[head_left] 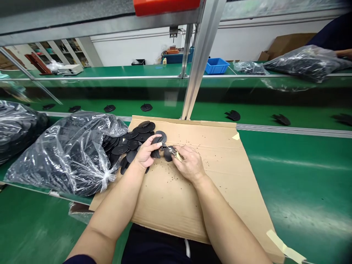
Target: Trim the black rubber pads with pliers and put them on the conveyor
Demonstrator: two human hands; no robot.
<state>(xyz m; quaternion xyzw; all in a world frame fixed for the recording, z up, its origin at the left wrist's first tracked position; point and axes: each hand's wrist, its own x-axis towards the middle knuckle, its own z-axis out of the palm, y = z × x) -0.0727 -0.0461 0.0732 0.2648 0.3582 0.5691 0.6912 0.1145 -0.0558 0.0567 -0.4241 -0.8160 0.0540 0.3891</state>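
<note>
My left hand (147, 153) lies on a heap of flat black round parts (134, 141) that spills from a clear plastic bag (71, 152); its fingers curl round the edge of one part. My right hand (187, 163) is closed on a small tool with a yellowish tip (178, 156), pressed against a black round part (168, 153) held between both hands. All of this rests on a flattened cardboard sheet (209, 172) on the green bench. Small black crumbs dot the cardboard.
A second bag of black parts (16, 126) lies at far left. Single black parts (146, 107) ride the green conveyor (261, 106) behind a metal post (196, 69). Another filled bag (305, 62), a blue bin (216, 66) and a cardboard box (286, 43) stand beyond; another person's dark sleeve (337, 35) shows at top right.
</note>
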